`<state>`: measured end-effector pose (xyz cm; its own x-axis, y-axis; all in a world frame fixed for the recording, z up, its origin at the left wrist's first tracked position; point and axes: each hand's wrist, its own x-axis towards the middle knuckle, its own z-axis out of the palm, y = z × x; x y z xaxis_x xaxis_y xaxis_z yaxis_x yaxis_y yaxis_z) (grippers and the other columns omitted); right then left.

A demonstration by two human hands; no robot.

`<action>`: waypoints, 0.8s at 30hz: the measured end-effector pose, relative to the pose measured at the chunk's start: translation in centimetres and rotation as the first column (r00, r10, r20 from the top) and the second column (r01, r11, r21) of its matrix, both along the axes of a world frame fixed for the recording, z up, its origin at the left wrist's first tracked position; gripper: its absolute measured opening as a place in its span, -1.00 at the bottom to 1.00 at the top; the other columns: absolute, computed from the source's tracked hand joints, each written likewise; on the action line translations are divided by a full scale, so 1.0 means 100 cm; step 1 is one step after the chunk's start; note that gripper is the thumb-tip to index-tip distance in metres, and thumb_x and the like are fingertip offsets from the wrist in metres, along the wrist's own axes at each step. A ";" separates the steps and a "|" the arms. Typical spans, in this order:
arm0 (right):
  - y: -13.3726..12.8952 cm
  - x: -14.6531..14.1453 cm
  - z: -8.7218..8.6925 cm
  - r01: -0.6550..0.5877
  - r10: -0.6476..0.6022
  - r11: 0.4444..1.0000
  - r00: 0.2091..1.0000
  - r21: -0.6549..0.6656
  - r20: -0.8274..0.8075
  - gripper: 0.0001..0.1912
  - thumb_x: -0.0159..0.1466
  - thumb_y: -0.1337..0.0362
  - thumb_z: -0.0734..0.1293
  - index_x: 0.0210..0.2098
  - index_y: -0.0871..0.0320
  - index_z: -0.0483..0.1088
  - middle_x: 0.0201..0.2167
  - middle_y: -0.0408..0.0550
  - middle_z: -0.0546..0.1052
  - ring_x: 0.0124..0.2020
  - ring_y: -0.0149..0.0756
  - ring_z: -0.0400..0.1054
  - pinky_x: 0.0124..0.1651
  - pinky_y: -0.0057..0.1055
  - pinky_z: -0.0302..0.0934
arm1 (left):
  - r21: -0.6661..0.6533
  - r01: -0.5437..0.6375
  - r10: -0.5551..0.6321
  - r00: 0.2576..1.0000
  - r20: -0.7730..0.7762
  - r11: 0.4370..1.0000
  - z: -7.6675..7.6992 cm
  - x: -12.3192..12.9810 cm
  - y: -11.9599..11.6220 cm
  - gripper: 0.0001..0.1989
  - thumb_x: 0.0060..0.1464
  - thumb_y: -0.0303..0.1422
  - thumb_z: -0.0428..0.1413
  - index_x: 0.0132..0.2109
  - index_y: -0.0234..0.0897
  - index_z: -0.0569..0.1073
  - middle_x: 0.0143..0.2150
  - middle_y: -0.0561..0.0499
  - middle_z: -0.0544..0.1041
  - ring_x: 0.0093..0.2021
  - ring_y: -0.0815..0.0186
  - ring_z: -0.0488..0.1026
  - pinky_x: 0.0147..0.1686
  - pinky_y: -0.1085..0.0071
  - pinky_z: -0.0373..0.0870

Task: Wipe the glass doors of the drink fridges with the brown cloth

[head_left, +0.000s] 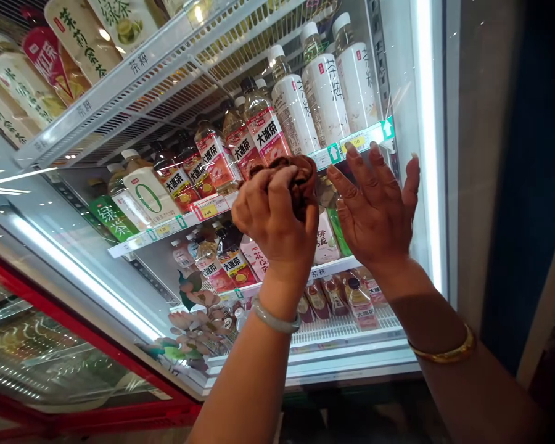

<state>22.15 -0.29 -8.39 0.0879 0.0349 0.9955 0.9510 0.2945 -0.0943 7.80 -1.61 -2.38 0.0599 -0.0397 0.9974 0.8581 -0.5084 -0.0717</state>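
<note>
In the head view my left hand [275, 206] is closed around a crumpled brown cloth [308, 172]. It is raised in front of a drinks cooler, before the row of bottled tea [263, 129] on the middle shelf. My right hand [377, 213] is spread flat with fingers apart, seemingly against the glass door [398, 302]; whether it touches the glass I cannot tell for sure. A pale bangle [275, 316] circles my left wrist and a gold-coloured bangle [446, 351] my right one. Part of the cloth is hidden by my left fingers.
Behind the glass, several shelves carry bottles, with a price strip [166, 228] along the middle one. A bright light strip [432, 154] runs down the cooler's right side. At lower left stands a red frame [87, 330]. A leafy decal [194, 308] shows low on the glass.
</note>
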 end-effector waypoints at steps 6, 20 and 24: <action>-0.005 -0.001 0.002 -0.004 0.004 0.998 1.000 -0.059 -0.009 -0.45 0.49 0.20 0.16 0.44 -0.21 0.12 0.49 -0.25 0.14 0.54 -0.16 -0.03 0.59 0.23 -0.36 | -0.024 0.020 -0.024 0.984 -0.178 1.000 -0.088 -0.010 -0.015 -0.75 0.19 -0.30 0.27 0.02 -0.16 0.55 0.00 -0.14 0.57 0.13 0.09 0.41 0.29 0.09 0.21; -0.002 -0.001 0.002 -0.050 0.050 0.998 0.999 -0.042 -0.019 -0.25 0.49 0.16 0.16 0.54 -0.14 -0.30 0.51 -0.13 0.09 0.55 -0.16 -0.06 0.59 0.24 -0.38 | 0.074 -0.037 0.043 0.996 -0.079 0.997 0.003 -0.022 0.002 -0.67 0.16 -0.28 0.24 0.07 -0.19 0.53 0.09 -0.15 0.52 0.20 0.04 0.39 0.29 0.07 0.17; -0.003 -0.001 0.002 -0.042 0.042 0.998 0.999 -0.037 -0.019 -0.26 0.49 0.17 0.17 0.54 -0.12 -0.25 0.51 -0.14 0.11 0.54 -0.19 -0.03 0.60 0.16 -0.40 | 0.072 -0.021 0.034 0.980 -0.196 0.997 -0.061 -0.026 -0.009 -0.71 0.13 -0.34 0.31 0.01 -0.15 0.53 -0.03 -0.13 0.56 0.11 0.07 0.44 0.25 0.07 0.25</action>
